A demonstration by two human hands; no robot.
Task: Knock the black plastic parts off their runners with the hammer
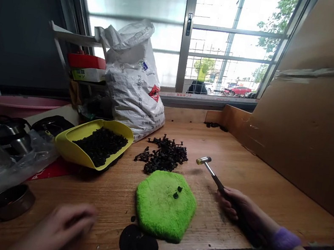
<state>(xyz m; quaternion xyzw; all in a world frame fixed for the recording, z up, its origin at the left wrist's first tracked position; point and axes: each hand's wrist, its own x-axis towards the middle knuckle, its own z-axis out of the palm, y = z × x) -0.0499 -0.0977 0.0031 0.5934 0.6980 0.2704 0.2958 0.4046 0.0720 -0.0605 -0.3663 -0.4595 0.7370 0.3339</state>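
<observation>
A small hammer with a metal head and dark handle [217,182] is gripped in my right hand [233,203], its head raised to the right of the green pad. My left hand [64,223] is over the front left of the table, smeared by motion, so I cannot make out whether its fingers hold anything. Between the hands lies a fuzzy green hexagonal pad [160,210] with two small black pieces [176,195] on it. Just behind the pad is a loose pile of black parts [166,156], some of them joined on stems.
A yellow scoop-shaped tray [65,141] of black pieces stands left of the pile. Behind it rises a white woven sack [134,89]. A metal cup [13,201] and plastic bag [8,161] are at left. Cardboard [310,137] walls the right side. A black disc [136,242] lies near the front edge.
</observation>
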